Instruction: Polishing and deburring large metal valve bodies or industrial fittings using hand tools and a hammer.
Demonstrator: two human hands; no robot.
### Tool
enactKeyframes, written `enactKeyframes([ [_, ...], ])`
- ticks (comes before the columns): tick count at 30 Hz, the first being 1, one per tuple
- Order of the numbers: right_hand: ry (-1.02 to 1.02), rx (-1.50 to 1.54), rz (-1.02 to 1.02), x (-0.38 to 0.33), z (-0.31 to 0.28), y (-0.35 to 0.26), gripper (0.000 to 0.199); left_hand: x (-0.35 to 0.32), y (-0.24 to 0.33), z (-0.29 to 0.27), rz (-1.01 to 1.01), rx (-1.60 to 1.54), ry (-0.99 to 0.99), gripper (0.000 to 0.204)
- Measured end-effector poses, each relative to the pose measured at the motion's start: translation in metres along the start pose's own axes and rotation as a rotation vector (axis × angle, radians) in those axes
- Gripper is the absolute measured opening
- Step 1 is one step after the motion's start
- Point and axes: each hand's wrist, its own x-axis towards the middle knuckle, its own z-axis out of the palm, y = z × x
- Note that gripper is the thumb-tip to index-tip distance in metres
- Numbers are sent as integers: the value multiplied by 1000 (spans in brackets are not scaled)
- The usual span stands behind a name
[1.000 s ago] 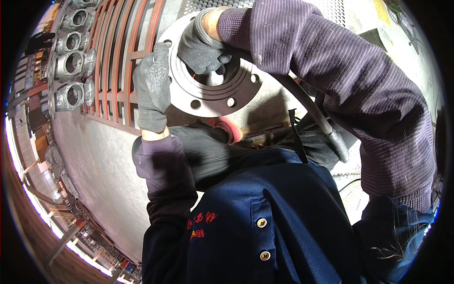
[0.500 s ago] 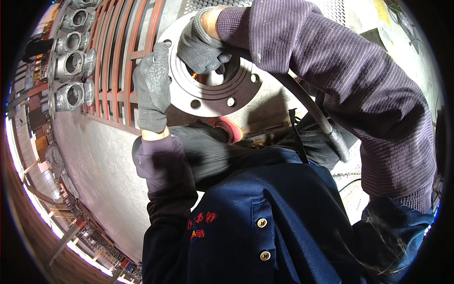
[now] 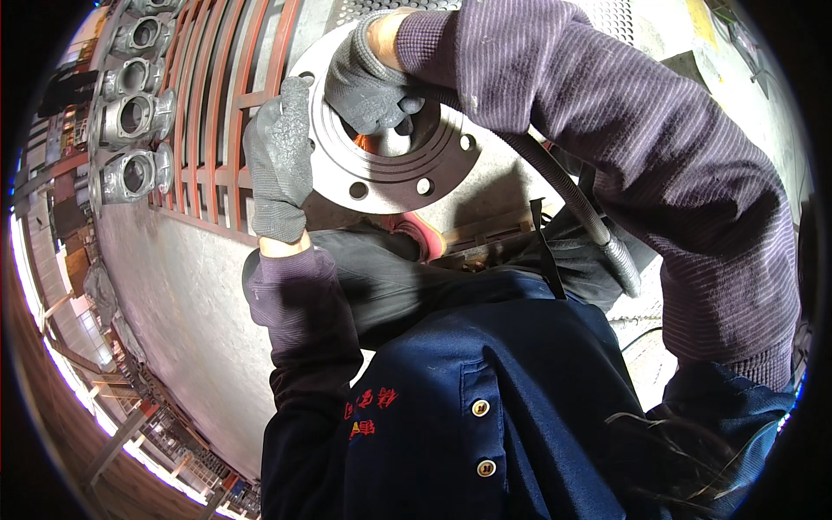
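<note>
A round metal flange (image 3: 364, 169) with bolt holes around its rim is in front of me, tilted toward my knees. My left hand (image 3: 282, 160), in a grey coated glove, is closed over its left edge. My right hand (image 3: 368, 87), gloved alike, is curled at the central bore around a hand grinder, mostly hidden by the fingers. A dark corrugated hose (image 3: 555, 182) leads from beneath that wrist, under my forearm, to my lap. Orange sparks (image 3: 364, 141) show inside the bore below my right fingers.
Red-brown metal bars (image 3: 212, 113) form a rack left of the flange. Several grey cast housings (image 3: 134, 117) stand in a row beyond it. A perforated metal plate (image 3: 611, 17) lies at the far side. A red and pink object (image 3: 420, 236) shows below the flange.
The orange glow in the bore has grown into a wider streak. Both hands and the flange stay almost where they were.
</note>
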Motion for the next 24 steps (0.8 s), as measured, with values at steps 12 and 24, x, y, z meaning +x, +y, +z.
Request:
enactKeyframes([
  [12, -13, -131, 153, -15, -14, -28, 25, -2, 14, -7, -540, -409, 32, 46],
  [24, -214, -124, 249, -29, -41, -44, 31, -1, 15, -7, -539, -396, 20, 47],
])
